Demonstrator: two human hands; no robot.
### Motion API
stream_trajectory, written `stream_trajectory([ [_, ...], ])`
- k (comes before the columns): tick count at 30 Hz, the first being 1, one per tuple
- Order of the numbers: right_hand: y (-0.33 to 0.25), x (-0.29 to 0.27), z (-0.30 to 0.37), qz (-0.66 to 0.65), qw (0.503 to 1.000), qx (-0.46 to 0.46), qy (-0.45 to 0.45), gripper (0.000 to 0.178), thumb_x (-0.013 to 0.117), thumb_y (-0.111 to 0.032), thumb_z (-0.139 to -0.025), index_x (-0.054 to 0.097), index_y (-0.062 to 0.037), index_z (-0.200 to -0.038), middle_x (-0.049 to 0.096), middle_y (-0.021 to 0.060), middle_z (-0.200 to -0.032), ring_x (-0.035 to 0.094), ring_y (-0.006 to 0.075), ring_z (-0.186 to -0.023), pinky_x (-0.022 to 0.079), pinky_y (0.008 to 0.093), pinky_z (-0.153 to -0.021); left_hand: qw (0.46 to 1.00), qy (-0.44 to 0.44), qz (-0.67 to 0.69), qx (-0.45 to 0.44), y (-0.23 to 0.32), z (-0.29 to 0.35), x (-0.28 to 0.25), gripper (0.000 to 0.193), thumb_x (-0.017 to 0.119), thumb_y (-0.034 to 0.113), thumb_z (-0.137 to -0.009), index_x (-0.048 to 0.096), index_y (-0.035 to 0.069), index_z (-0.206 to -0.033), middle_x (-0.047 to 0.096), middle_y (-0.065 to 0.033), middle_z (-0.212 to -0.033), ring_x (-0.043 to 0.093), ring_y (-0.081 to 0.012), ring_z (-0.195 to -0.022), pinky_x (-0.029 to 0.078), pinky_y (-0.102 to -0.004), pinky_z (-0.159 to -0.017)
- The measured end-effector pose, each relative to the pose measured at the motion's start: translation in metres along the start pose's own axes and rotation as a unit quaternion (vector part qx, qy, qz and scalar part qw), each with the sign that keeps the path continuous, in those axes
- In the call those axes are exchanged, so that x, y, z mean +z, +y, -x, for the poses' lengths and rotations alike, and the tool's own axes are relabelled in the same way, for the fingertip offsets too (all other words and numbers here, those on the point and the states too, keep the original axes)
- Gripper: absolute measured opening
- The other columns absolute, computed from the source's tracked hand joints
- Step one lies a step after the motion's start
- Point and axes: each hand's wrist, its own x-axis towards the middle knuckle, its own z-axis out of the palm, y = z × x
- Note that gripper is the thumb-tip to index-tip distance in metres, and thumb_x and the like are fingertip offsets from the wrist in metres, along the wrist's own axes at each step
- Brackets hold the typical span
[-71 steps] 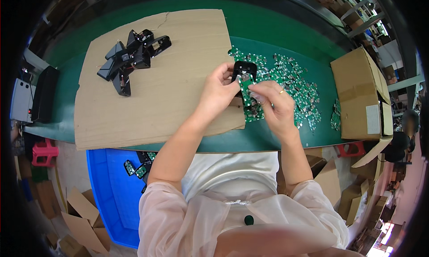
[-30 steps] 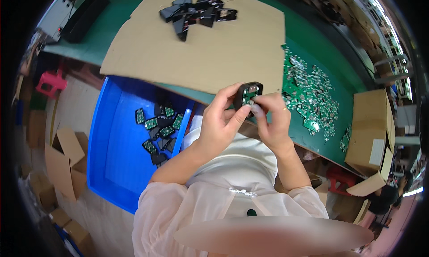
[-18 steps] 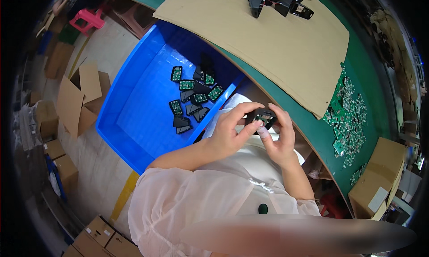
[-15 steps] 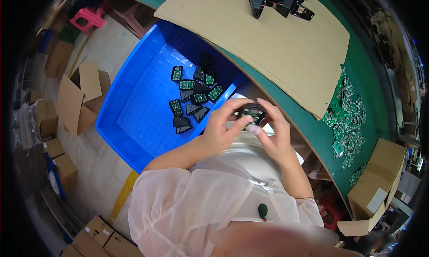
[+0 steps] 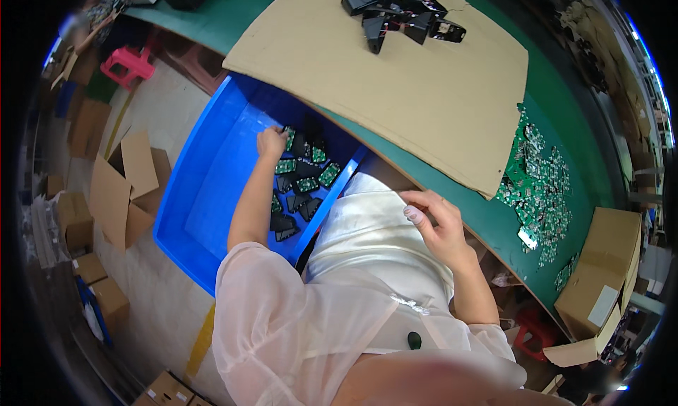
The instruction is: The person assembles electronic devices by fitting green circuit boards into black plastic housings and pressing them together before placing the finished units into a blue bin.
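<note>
My left hand [image 5: 271, 144] reaches down into the blue plastic bin [image 5: 185, 176]. Its fingers are closed at the edge of a black plastic housing with a green circuit board [image 5: 289, 139], partly covered by the fingertips. Several more such housings lie loosely beside it, some with the board face up, like this housing [image 5: 329, 174], others showing black sides. Over my lap, by the table edge, hovers my right hand [image 5: 443, 231]. Its thumb stands apart from the bent fingers, and nothing shows between them.
Cardboard [image 5: 381, 88] covers part of the green table [image 5: 558, 134]; black housings with wires [image 5: 402, 17] lie on it. Loose green circuit boards [image 5: 540, 194] are heaped to the right, near an open carton [image 5: 600, 272]. Another open carton [image 5: 131, 187] stands on the floor at left.
My hands have parted. The left went from my lap into the bin, among the housings; the right stayed near the table edge and no longer holds the housing both hands had.
</note>
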Motion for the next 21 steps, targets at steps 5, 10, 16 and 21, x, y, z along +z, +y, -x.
stream_trajectory([
  [5, 0.007, -0.011, 0.009, 0.012, 1.000, 0.013, 0.018, 0.017, 0.063, -0.007, -0.080, 0.062, -0.0042, -0.096, 0.062, 0.0086, -0.078, 0.057, 0.0182, -0.064, 0.045, 0.0273, -0.057, 0.948, 0.264, 0.163, 0.062, 0.022, 0.001, -0.021, 0.018, 0.059, 0.010, -0.079, 0.060, 0.005, -0.096, 0.060, -0.0148, -0.094, 0.056, -0.0281, -0.092, 0.046, -0.0373, -0.077],
  [10, 0.008, -0.019, 0.010, -0.013, 0.997, 0.081, -0.010, 0.013, 0.061, -0.008, -0.081, 0.063, -0.0046, -0.093, 0.063, 0.0090, -0.081, 0.059, 0.0202, -0.069, 0.046, 0.0285, -0.060, 0.775, 0.397, 0.410, 0.271, 0.128, 0.066, -0.113, 0.013, 0.050, 0.002, -0.086, 0.056, 0.002, -0.097, 0.053, -0.0081, -0.094, 0.053, -0.0163, -0.084, 0.044, -0.0246, -0.067],
  [16, 0.002, -0.016, 0.004, -0.017, 1.000, 0.016, -0.020, 0.012, 0.060, -0.009, -0.081, 0.064, -0.0048, -0.093, 0.063, 0.0090, -0.082, 0.060, 0.0206, -0.071, 0.046, 0.0294, -0.061, 0.889, 0.142, 0.339, 0.272, 0.226, 0.018, -0.127, 0.035, 0.057, 0.032, -0.085, 0.056, 0.002, -0.103, 0.061, -0.0119, -0.094, 0.060, -0.0226, -0.084, 0.048, -0.0333, -0.072],
  [21, 0.001, -0.028, 0.011, 0.004, 0.999, 0.042, 0.018, 0.012, 0.060, -0.010, -0.082, 0.064, -0.0042, -0.092, 0.063, 0.0092, -0.082, 0.060, 0.0211, -0.071, 0.047, 0.0290, -0.063, 0.946, 0.097, 0.169, 0.258, 0.258, -0.003, -0.121, 0.048, 0.068, 0.030, -0.078, 0.051, 0.004, -0.114, 0.062, -0.0086, -0.083, 0.059, -0.0146, -0.072, 0.047, -0.0269, -0.061],
])
